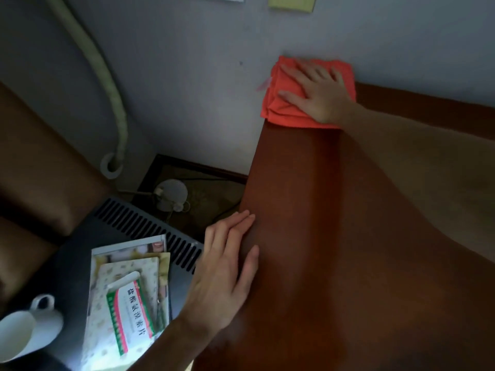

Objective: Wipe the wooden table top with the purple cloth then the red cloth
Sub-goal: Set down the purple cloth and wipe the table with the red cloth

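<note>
Two hands and one cloth are seen; no second cloth is in view. The red cloth [284, 103] is folded into a rough square of several layers and lies at the far corner of the surface [334, 236], in the upper right of the frame, touching the wall [201, 89]. Its layered, folded edges are turned toward the left of the frame; no clear long axis can be made out, since the sides look about equal. The right hand [318, 95] is laid flat on the cloth with fingers spread wide, fingertips toward the upper left, pressing rather than gripping. The left hand [227, 269] is laid flat and empty at the left edge of the surface, lower centre, fingers together and pointed up the frame.

The surface is reddish-brown polished wood, running from the lower centre to the upper right. At lower left, one dark slotted appliance [150, 223] carries a stack of papers [128, 290] with one medicine box [131, 314] on top; one white cup [29, 328] stands beside them. One pale hose [107, 84] is run down the grey wall.
</note>
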Available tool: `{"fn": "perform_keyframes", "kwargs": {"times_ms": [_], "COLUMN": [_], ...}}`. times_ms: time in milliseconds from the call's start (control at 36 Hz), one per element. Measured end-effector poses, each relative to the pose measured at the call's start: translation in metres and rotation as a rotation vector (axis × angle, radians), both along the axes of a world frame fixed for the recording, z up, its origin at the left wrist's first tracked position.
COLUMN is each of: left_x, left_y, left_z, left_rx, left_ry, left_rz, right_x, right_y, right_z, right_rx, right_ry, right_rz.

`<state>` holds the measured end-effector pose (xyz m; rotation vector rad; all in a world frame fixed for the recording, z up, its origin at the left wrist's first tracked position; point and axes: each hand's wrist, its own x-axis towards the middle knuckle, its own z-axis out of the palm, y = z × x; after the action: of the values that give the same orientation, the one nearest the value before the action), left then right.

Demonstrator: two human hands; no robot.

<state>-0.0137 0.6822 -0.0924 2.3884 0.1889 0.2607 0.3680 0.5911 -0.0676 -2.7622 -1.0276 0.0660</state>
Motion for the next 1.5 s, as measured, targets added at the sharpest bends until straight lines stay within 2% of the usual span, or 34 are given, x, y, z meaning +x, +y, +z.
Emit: {"fn": "perform_keyframes", "kwargs": {"times_ms": [167, 306, 361, 472, 611, 694, 778, 833, 889, 944, 1028, 1139, 1278, 1361, 1500], "left_x": [0.000, -0.010, -0.017, -0.039, -0.071, -0.077, -0.074, -0.067, -0.059, -0.055, -0.058, -0.061, -0.042, -0.031, -0.019], "left_y": [0.002, 0.008, 0.015, 0.034, 0.059, 0.055, 0.041, 0.035, 0.029, 0.024, 0.017, 0.018, 0.022, 0.026, 0.043], "left_z": [0.005, -0.002, -0.005, 0.004, 0.020, 0.027, 0.033, 0.036, 0.039, 0.039, 0.039, 0.047, 0.071, 0.101, 0.154], "left_rx": [-0.094, -0.164, -0.231, -0.413, -0.330, -0.324, -0.367, -0.386, -0.361, -0.285, -0.184, -0.110, 0.003, 0.037, -0.030], "left_ry": [-0.095, -0.288, -0.312, -0.223, -0.080, 0.062, 0.186, 0.223, 0.262, 0.301, 0.329, 0.398, 0.568, 0.491, 0.152], "left_rz": [0.041, 0.259, 0.331, 0.367, 0.177, 0.131, 0.087, 0.054, 0.015, -0.042, -0.057, -0.016, -0.164, -0.238, -0.283], "right_x": [-0.063, -0.182, -0.240, -0.345, -0.431, -0.461, -0.466, -0.454, -0.437, -0.422, -0.415, -0.418, -0.401, -0.385, -0.365], "right_y": [0.004, -0.011, -0.020, -0.040, -0.048, -0.050, -0.058, -0.067, -0.082, -0.097, -0.111, -0.111, -0.100, -0.103, -0.119], "right_z": [-0.009, -0.011, -0.013, -0.014, -0.011, -0.011, -0.008, -0.001, 0.007, 0.012, 0.013, 0.017, 0.045, 0.069, 0.128], "right_rx": [-0.005, 0.022, 0.024, -0.051, -0.040, -0.022, 0.041, 0.147, 0.176, 0.113, -0.010, 0.014, -0.093, -0.057, 0.280], "right_ry": [0.014, 0.013, 0.023, -0.003, -0.004, 0.040, 0.117, 0.175, 0.138, 0.137, 0.201, 0.167, 0.367, 0.401, 0.371], "right_rz": [-0.134, -0.117, -0.104, -0.035, -0.060, -0.053, -0.044, -0.146, -0.295, -0.329, -0.237, -0.245, -0.273, -0.262, -0.200]}}
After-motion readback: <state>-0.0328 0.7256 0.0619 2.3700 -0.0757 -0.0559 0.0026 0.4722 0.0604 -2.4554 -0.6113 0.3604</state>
